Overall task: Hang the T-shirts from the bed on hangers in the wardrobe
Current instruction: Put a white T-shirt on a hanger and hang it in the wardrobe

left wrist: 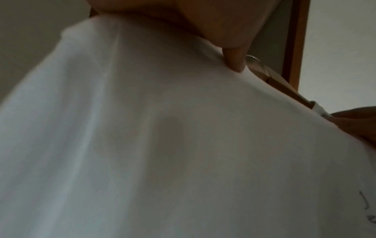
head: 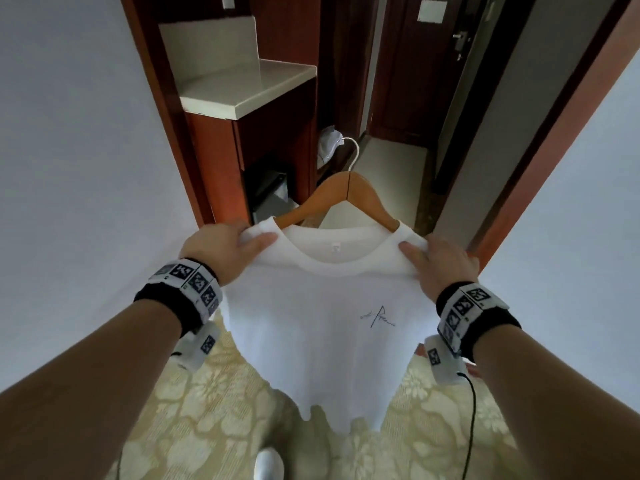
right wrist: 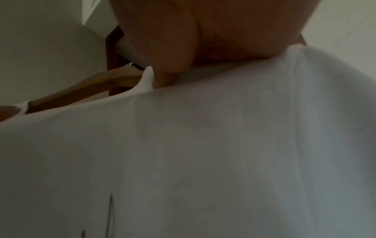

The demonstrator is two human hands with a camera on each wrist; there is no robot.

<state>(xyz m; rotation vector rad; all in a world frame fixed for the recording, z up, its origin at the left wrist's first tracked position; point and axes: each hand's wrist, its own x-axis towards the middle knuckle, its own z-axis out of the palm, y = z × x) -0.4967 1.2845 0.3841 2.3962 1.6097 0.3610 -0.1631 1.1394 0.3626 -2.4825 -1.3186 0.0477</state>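
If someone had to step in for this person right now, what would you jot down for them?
Left hand: grips the left shoulder of the white T-shirt.
Right hand: grips the right shoulder.
The wooden hanger already sits inside the collar, its metal hook free and hooked on nothing. The shirt is held up over the patterned carpet, facing the dark wood cabinet.
Done: shirt is on its hanger.
Left: hook it on the wardrobe rail, which is not visible here, then do any further shirts; the bed is out of view.
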